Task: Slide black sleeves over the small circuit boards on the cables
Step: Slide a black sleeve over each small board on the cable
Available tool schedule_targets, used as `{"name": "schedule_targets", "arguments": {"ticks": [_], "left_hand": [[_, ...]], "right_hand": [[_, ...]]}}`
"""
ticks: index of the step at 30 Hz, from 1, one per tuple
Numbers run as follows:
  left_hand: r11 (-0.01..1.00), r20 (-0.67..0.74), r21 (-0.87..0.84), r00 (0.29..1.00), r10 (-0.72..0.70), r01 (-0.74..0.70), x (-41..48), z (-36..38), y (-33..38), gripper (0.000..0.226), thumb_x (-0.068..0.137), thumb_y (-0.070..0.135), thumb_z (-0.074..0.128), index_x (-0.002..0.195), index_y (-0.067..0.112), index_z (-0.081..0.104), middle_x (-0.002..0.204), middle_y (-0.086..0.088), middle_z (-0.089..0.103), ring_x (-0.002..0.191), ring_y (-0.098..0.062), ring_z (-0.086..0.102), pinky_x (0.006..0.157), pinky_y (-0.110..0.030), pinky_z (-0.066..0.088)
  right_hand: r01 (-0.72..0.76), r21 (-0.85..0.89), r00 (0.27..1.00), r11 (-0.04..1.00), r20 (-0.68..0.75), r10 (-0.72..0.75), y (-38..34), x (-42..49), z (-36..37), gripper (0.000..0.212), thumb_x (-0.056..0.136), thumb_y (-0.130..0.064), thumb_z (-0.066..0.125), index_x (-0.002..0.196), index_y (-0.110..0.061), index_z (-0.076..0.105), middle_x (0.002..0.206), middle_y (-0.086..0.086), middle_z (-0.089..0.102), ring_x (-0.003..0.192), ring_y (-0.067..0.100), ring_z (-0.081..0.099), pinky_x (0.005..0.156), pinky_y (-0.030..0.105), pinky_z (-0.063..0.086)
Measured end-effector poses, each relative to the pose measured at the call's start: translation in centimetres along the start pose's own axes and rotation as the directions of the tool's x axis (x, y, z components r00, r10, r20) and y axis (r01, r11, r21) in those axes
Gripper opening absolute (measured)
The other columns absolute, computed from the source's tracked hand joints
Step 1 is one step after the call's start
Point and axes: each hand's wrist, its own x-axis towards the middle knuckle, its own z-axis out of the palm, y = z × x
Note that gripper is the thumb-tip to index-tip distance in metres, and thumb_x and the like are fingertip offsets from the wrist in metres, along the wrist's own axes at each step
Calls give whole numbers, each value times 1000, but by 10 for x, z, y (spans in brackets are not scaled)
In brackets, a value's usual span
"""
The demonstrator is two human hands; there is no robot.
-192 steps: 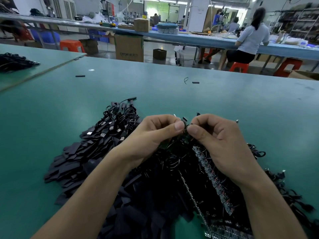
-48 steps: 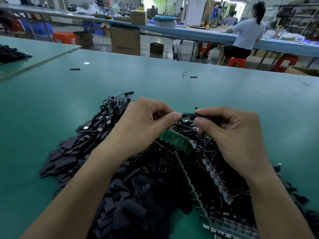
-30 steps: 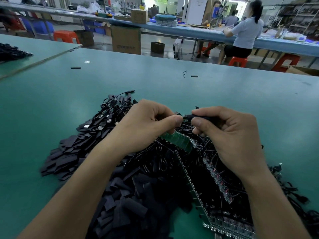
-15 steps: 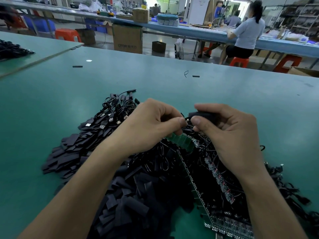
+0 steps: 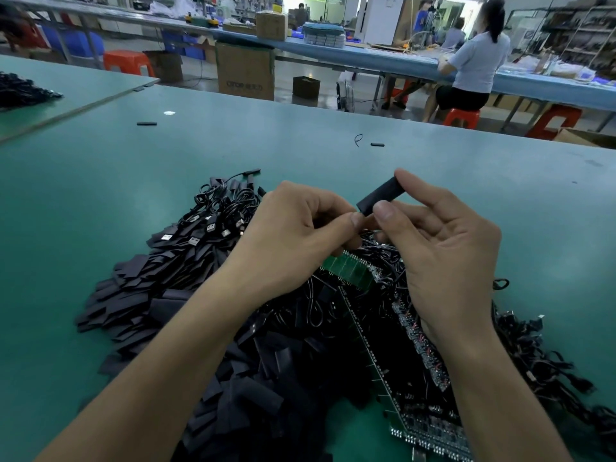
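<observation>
The right hand [image 5: 443,255] holds the sleeve [image 5: 381,196] up at mid-frame, nipped between thumb and forefinger tip, with the other fingers hanging loose. The sleeve lies on a slant: far end to the upper right, near mouth down to the lower left. That mouth sits just beside the left thumb tip. The left hand [image 5: 296,235] is curled tight, thumb against forefinger, pinching something I can't make out from here. Going by the job, I'd say it's the board on its cable.

So the mouth faces the left pinch. I reckon the next move is a short push along that slant, down-left, or the left hand feeding up-right into the mouth. The right hand is the nearer one to drive it. Under both hands lie the cables [image 5: 333,311] and spare sleeves [image 5: 133,295], heaped on the table [image 5: 100,195].
</observation>
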Motion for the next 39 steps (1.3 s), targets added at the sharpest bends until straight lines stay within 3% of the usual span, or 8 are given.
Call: {"name": "schedule_targets", "arguments": {"ticks": [18, 21, 25, 28, 31, 35, 37, 39], "left_hand": [[999, 12, -25, 999, 30, -30, 0, 2, 2, 17, 95, 20, 67, 82, 19, 77, 70, 4, 75, 61, -7, 67, 60, -24, 54], [1000, 73, -2, 997, -9, 9, 0, 2, 0, 13, 93, 33, 69, 87, 24, 77, 76, 0, 75, 72, -23, 70, 67, -39, 56], [984, 318, 116, 933, -168, 138, 0, -4, -10, 38, 73, 52, 82, 104, 35, 70, 97, 11, 73, 86, 0, 68, 82, -27, 59], [947, 358, 263, 893, -274, 185, 1, -2, -17, 39, 75, 42, 85, 107, 30, 68, 99, 9, 71, 86, -9, 69, 86, -37, 58], [958, 294, 204, 921, -254, 199, 3, 1, -21, 13, 83, 28, 81, 92, 21, 74, 83, 1, 75, 75, -17, 70, 79, -34, 58], [956, 14, 218, 979, -204, 196, 10, -7, -32, 12, 85, 28, 78, 95, 25, 73, 81, 9, 74, 75, -6, 70, 81, -31, 58], [955, -197, 185, 961, -194, 231, 14, -11, -42, 26, 85, 25, 79, 109, 24, 70, 84, 11, 73, 75, -2, 69, 81, -27, 56], [942, -376, 201, 909, -179, 268, 20, -17, -53, 35, 85, 26, 79, 117, 20, 68, 80, 16, 68, 71, 7, 65, 75, -17, 51]], "right_hand": [[-46, 62, 999, 997, 12, 46, -7, -1, 2, 31, 91, -12, 72, 116, -29, 64, 82, -6, 78, 77, 12, 75, 71, 18, 56], [-72, 69, 997, 995, -4, 72, -9, 0, 1, 27, 91, -13, 72, 109, -30, 62, 79, -5, 77, 72, 11, 74, 65, 16, 52], [-84, 83, 992, 993, -91, 92, -12, 4, -7, 26, 91, -8, 70, 104, -26, 59, 79, -1, 76, 68, 16, 72, 59, 20, 52], [-87, 98, 984, 991, -147, 101, -16, 7, -14, 25, 91, -5, 69, 102, -24, 56, 77, 0, 76, 66, 17, 72, 58, 20, 51], [-104, 42, 978, 994, -176, 110, -17, 10, -20, 24, 94, -7, 67, 103, -25, 55, 78, -3, 76, 68, 16, 72, 59, 21, 52], [-174, -294, 980, 940, -141, 138, -9, 12, -30, 34, 97, -23, 64, 128, -34, 56, 85, -18, 76, 80, 4, 70, 77, 25, 55], [-188, -427, 982, 884, -104, 159, -4, 13, -34, 37, 98, -21, 59, 133, -32, 59, 87, -21, 73, 84, -13, 63, 85, 17, 50], [-215, -513, 976, 831, -75, 206, -2, 14, -35, 35, 97, -14, 56, 127, -29, 66, 92, -22, 68, 70, -22, 57, 72, -1, 42]]}}
